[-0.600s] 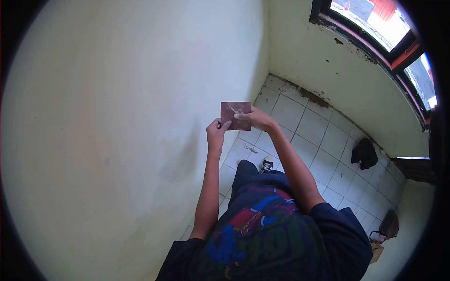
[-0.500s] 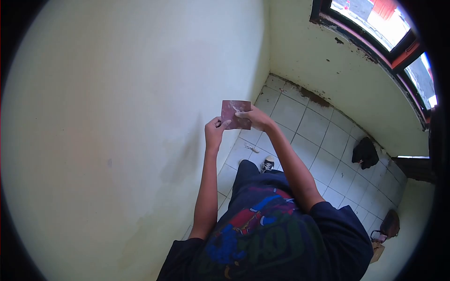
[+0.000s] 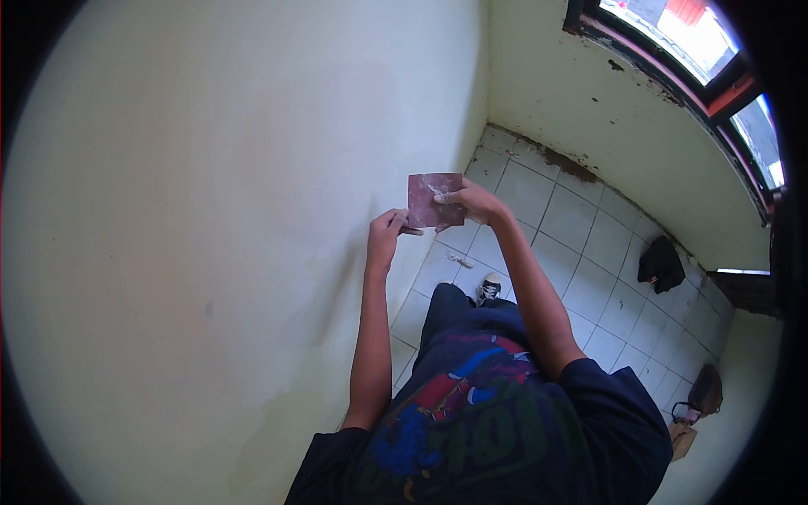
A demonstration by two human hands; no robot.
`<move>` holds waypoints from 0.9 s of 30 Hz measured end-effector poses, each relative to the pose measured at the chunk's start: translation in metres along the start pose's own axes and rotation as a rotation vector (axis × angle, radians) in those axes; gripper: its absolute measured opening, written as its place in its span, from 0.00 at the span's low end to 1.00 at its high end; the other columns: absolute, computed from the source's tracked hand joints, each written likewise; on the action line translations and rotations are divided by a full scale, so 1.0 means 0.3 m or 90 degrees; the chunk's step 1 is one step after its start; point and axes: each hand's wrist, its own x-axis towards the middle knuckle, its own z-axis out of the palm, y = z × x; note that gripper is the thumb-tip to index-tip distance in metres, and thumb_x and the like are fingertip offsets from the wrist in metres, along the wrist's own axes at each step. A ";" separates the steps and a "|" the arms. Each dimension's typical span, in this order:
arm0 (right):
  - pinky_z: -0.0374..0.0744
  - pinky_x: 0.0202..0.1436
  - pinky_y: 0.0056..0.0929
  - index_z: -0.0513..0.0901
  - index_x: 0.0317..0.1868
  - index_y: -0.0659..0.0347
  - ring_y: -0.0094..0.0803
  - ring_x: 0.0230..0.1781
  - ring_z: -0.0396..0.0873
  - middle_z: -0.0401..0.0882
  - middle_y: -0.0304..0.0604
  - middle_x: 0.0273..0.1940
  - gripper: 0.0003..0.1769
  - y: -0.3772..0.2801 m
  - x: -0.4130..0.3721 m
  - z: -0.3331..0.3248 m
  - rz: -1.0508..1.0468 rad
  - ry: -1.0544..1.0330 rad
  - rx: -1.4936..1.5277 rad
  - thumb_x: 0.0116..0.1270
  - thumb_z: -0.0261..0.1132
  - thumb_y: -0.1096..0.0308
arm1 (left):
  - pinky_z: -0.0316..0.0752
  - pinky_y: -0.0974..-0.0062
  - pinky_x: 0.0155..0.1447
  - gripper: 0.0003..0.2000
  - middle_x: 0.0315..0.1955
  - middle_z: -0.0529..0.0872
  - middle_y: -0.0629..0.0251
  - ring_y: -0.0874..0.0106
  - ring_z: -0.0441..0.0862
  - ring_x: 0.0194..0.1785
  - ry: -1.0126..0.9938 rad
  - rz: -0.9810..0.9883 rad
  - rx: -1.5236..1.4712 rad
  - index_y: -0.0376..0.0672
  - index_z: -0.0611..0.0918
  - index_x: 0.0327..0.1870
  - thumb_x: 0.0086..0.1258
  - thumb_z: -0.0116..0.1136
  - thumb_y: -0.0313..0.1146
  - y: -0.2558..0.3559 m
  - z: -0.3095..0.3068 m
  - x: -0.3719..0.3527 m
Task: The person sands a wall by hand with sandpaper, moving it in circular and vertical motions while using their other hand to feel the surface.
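A square reddish-brown sheet, smeared with white dust, is held up in front of me near the pale wall. My right hand grips its right side, with the thumb over the front face and the other fingers behind. At the sheet's lower left corner is my left hand, fingers bent close together. Whether those fingers pinch the sheet's edge or only touch it is too small to tell.
White floor tiles lie below, with a shoe and a small pale scrap near the wall. A black cloth, a dark bag and a cardboard box are at the right. Above is a window frame.
The sheet and my right hand have moved slightly right and up. My left thumb has come off the sheet's front face, and the left fingers are now at its lower left corner.
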 end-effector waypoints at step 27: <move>0.69 0.70 0.35 0.72 0.69 0.70 0.44 0.67 0.75 0.77 0.58 0.65 0.31 0.274 0.410 0.074 -0.303 0.490 -0.155 0.64 0.54 0.73 | 0.30 0.57 0.85 0.32 0.81 0.52 0.71 0.77 0.42 0.83 0.118 0.229 1.517 0.41 0.58 0.78 0.72 0.45 0.34 0.060 0.009 0.198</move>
